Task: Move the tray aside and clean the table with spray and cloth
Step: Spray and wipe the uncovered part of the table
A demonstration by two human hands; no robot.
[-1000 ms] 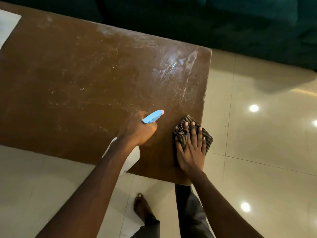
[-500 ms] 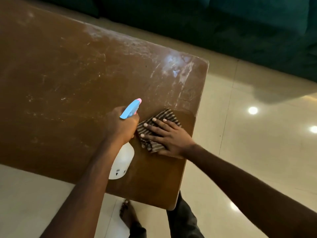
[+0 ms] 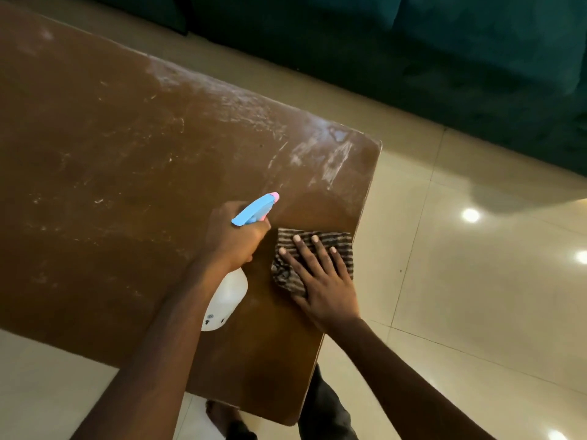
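Observation:
The brown wooden table (image 3: pixel 127 173) fills the left and middle of the view, with pale smears near its far right corner. My left hand (image 3: pixel 235 236) grips the neck of a white spray bottle (image 3: pixel 227 300) with a blue and pink nozzle that points toward the far right. Just to its right, my right hand (image 3: pixel 320 277) presses flat with straight fingers on a dark striped cloth (image 3: pixel 333 241) that lies on the table near the right edge. No tray is in view.
A dark green sofa (image 3: pixel 413 52) runs along the back and right. Glossy cream floor tiles (image 3: pixel 460 281) with light reflections lie to the right of the table. My foot and trouser leg show below the table's near corner.
My right hand has slid the cloth to the right, from beside the bottle toward the table's right edge, and its fingers now point away from me. The left hand still holds the bottle.

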